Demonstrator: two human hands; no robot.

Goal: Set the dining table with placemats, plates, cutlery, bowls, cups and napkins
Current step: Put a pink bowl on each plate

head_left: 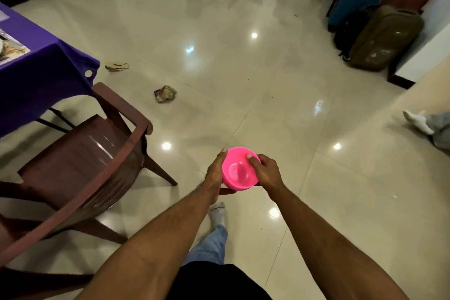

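Low in the middle of the frame, both hands hold a pink bowl [239, 169] over the floor. The left hand [215, 175] cups its side and bottom. The right hand [266, 173] grips its rim, thumb inside. This looks like the bowl step. At the left stands a brown chair [80, 153]. Further up at the left edge is the purple table [39, 68], well apart. Next the bowl must go over there and be set down.
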